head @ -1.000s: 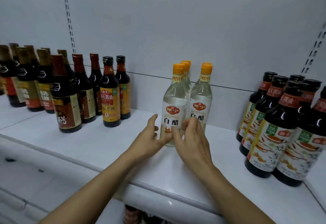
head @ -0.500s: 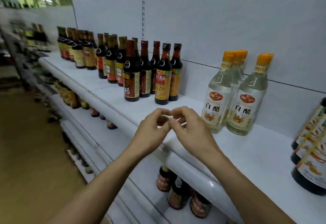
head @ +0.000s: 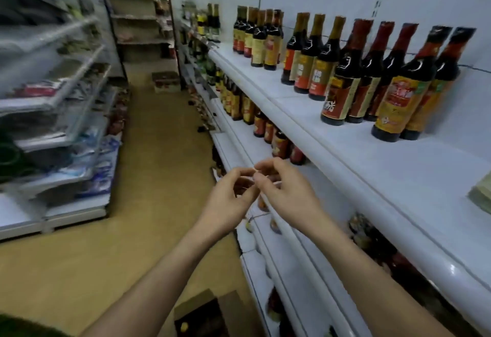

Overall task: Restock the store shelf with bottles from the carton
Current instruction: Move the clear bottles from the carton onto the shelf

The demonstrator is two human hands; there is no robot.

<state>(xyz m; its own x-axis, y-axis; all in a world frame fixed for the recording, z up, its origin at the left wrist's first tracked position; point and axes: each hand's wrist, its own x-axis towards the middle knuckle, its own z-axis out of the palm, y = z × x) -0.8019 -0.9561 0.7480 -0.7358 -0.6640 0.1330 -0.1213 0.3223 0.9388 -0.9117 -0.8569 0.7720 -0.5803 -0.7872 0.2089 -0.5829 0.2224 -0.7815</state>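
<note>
The left hand (head: 228, 201) and right hand (head: 288, 196) hang together in the air just off the front edge of the white metal store shelf (head: 398, 166). Their fingers are loosely curled and the fingertips almost meet. Neither grips anything that shows, though blur hides the small gap between them.

A second ago both hands were at the clear orange-capped vinegar bottles on the shelf. They have since come away, and the view has swung left along the aisle. Only a pale corner of one clear bottle (head: 481, 197) now shows, at the right edge of the shelf, standing apart from the hands. That placement looks finished, so the next bottle is due.

The open brown cardboard carton (head: 210, 310) sits on the floor below the forearms, close against the base of the shelving, with a small yellow cap (head: 183, 326) visible inside. Dark glass sauce bottles (head: 342, 81) with red and gold necks stand in rows toward the back of the shelf.
</note>
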